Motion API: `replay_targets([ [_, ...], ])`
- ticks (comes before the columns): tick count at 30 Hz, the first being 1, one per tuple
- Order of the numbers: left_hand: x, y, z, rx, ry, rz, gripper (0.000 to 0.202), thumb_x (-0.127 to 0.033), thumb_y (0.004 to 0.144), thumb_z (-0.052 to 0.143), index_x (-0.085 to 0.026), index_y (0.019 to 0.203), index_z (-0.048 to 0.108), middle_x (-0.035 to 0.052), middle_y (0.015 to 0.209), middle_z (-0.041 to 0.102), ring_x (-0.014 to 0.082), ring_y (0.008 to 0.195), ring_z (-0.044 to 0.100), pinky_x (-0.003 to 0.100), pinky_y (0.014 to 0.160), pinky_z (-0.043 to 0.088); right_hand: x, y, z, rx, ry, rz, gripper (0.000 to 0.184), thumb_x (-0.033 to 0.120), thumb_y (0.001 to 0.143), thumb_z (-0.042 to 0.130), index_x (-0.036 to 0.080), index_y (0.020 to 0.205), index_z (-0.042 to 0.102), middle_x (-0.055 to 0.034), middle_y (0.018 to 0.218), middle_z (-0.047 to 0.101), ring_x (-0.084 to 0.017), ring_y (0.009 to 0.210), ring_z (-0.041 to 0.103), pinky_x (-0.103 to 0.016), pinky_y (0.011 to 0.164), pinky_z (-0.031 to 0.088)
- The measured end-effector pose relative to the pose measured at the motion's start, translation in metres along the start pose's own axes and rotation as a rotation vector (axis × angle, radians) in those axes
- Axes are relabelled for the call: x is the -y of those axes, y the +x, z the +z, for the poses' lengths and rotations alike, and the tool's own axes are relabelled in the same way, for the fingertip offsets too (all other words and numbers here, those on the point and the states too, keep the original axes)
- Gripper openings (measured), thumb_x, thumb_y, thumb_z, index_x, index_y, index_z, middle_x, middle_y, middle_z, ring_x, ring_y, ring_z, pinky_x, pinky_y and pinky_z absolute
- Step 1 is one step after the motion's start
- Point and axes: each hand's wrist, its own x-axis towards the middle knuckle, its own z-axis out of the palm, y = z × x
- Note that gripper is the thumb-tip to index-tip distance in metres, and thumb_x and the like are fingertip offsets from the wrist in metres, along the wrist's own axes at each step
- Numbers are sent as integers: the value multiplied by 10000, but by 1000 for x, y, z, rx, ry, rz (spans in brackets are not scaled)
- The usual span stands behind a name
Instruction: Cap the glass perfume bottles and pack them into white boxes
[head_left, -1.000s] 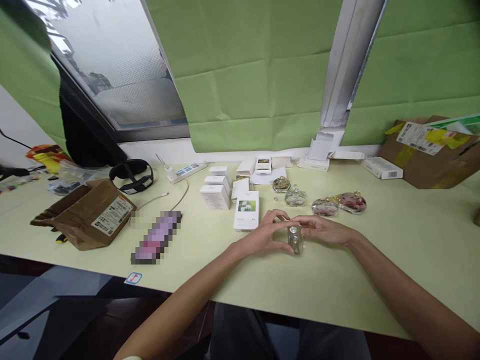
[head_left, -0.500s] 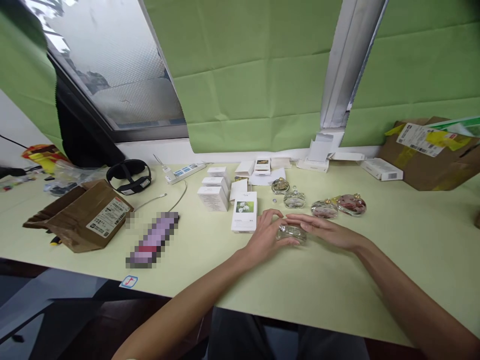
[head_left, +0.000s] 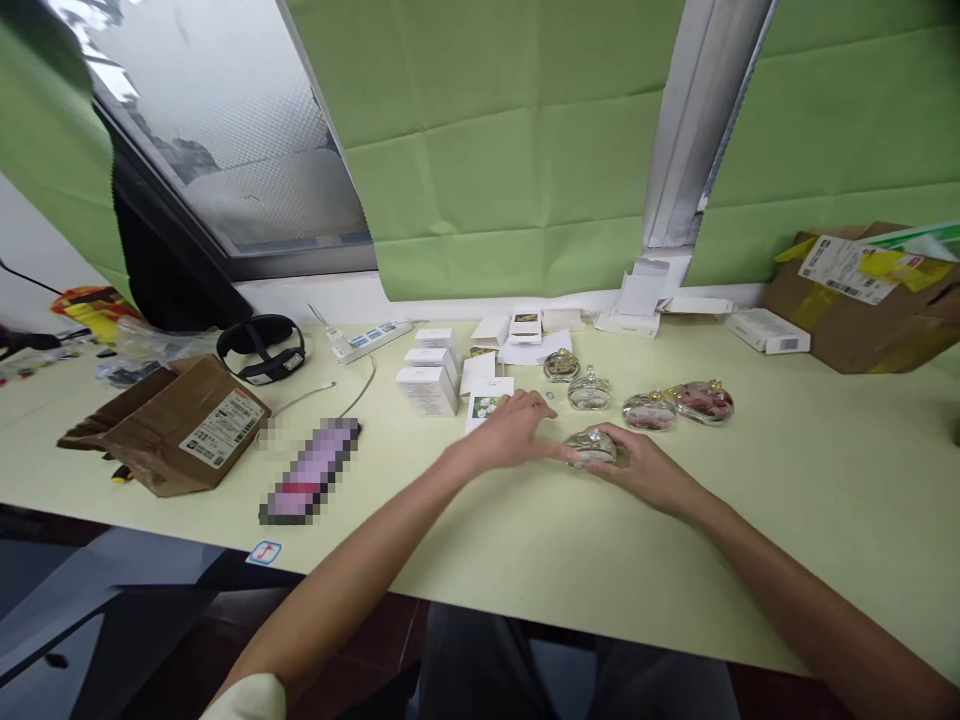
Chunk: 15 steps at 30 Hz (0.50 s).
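A small clear glass bottle, like a perfume bottle (head_left: 591, 449), rests on the table before me, its faceted stopper on the near top edge. My right hand (head_left: 651, 470) grips its right side between thumb and fingers. My left hand (head_left: 510, 437) is open, fingers spread above a white box with a flower picture (head_left: 484, 408), which it partly covers. Its thumb reaches to the bottle's left edge. Just beyond the left fingertips lies a tiny round piece (head_left: 550, 395). Behind stand another clear bottle (head_left: 589, 392), a gold-topped bottle (head_left: 561, 366) and two pinkish bottles (head_left: 649, 411) (head_left: 703, 402).
Small white boxes (head_left: 427, 390) stand left of centre, with opened cartons (head_left: 525, 328) behind. Farther left are a phone-like blurred item (head_left: 311, 472), a brown carton (head_left: 165, 425), a headset (head_left: 261, 350) and a power strip (head_left: 375, 340). A cardboard box (head_left: 862, 300) sits far right.
My left hand has come off the bottle's far side and moved left over the flower-picture box, opening. My right hand now grips the bottle, which has turned so its stopper sits farther right.
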Motion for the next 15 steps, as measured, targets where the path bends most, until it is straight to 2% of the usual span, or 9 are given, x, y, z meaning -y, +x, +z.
replay_targets([
  [2,12,14,-16,88,106,-9,484,-517,901,520,-196,1259,578,94,1266,573,275,1222,491,403,1031,372,-4,3,2,-16,-14,3,443,449,831,629,263,1228,567,-53,1190,665,-269,1062,616,-412,933,466],
  [4,21,33,-22,108,262,-58,360,-338,940,497,-191,1260,572,101,1275,575,261,1214,513,385,1013,387,-5,8,4,-10,-3,-2,450,430,843,617,272,1259,547,-54,1228,647,-263,1082,610,-410,944,460],
  [6,25,52,-17,104,333,-85,332,-195,895,539,-176,1222,591,118,1266,581,279,1223,511,408,1014,381,-5,15,6,-12,11,-3,474,421,841,619,276,1284,533,-58,1267,628,-266,1118,594,-412,956,453],
  [9,28,75,1,90,347,-80,310,-100,838,556,-186,1127,629,109,1218,606,281,1201,527,419,1001,385,-5,23,10,-28,13,-1,502,416,829,637,275,1297,526,-62,1260,629,-269,1125,588,-425,966,448],
  [12,31,86,16,59,329,-64,267,-56,830,511,-177,1023,651,109,1156,633,268,1118,575,396,938,422,-6,25,13,-34,43,19,523,437,830,638,276,1312,511,-61,1239,638,-269,1114,595,-446,973,448],
  [15,38,88,20,22,279,-40,222,-47,819,511,-163,936,659,109,1064,663,260,1032,609,358,862,450,-4,20,12,-22,93,30,628,465,799,681,303,1369,473,-66,1370,561,-296,1238,527,-478,1037,407],
])
